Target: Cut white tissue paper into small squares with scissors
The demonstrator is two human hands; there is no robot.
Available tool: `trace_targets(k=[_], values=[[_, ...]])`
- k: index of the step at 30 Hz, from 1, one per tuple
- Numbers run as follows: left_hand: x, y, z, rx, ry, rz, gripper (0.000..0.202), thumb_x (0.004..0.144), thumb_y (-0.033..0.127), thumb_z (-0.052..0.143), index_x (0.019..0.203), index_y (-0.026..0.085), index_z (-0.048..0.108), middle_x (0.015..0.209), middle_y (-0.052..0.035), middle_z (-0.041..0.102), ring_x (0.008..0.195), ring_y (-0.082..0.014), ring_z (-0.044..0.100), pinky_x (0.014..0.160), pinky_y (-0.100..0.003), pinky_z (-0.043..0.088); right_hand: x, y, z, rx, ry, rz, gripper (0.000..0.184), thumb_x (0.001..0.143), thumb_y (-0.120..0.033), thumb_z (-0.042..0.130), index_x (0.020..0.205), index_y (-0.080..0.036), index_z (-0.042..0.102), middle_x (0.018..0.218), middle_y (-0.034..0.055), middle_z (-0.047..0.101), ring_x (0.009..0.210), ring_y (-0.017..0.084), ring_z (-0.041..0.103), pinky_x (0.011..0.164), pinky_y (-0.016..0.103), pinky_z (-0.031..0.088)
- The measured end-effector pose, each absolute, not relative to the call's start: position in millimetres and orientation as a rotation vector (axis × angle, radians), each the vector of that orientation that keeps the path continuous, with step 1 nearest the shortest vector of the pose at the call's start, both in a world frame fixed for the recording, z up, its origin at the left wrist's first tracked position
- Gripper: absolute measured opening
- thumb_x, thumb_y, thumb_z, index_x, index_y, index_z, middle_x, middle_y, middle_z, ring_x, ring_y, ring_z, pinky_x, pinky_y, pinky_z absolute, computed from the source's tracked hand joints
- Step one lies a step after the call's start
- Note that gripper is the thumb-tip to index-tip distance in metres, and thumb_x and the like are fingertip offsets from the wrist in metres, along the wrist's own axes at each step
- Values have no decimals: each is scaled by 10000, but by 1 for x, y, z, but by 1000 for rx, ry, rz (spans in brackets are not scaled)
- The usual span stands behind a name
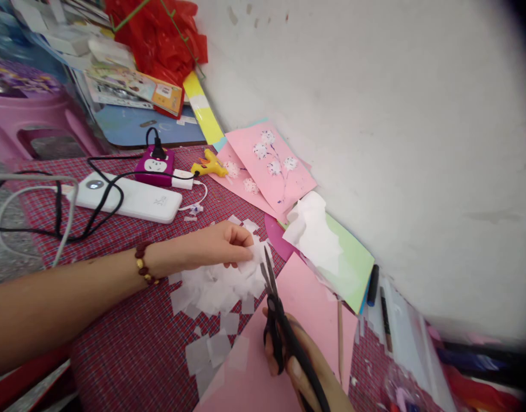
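Tho thin, wht paper pcs (215, 289)

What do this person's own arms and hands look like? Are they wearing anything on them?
The left forearm shows no sleeve, and the left hand has no glove. Around that wrist sits a bracelet of rounded dark reddish-brown beads with some gold-coloured ones. The right hand is ungloved too; its forearm is out of view.
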State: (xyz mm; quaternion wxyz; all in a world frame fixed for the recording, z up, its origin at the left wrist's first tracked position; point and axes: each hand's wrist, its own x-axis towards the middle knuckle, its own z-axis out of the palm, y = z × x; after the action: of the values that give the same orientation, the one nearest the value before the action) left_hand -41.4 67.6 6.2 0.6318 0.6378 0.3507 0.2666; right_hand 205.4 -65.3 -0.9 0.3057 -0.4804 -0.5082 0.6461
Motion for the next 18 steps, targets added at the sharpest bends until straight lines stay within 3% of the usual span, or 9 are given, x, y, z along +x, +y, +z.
trace_targets(k=[12, 18], values=[[-36, 65, 6, 1489, 848, 583, 231, 759, 304, 584, 596, 160, 505, 514, 62, 400, 469, -58, 363, 443, -184, 258, 205, -60, 1, -1306, -1446, 1730, 725, 782, -717, 588, 1282, -195, 538, 736, 5, 502, 568, 131, 406, 520, 270, 364], [-46, 67, 10, 1380, 727, 486, 200, 770, 309, 599, 649, 152, 575, 606, 25, 549, 499, -65, 420, 473, -196, 309, 204, -63, 8, -1398, -1458, 1649, 641, 874, -647, 525, 1289, -159, 524, 593, -31, 461, 486, 131, 419, 461, 253, 322]])
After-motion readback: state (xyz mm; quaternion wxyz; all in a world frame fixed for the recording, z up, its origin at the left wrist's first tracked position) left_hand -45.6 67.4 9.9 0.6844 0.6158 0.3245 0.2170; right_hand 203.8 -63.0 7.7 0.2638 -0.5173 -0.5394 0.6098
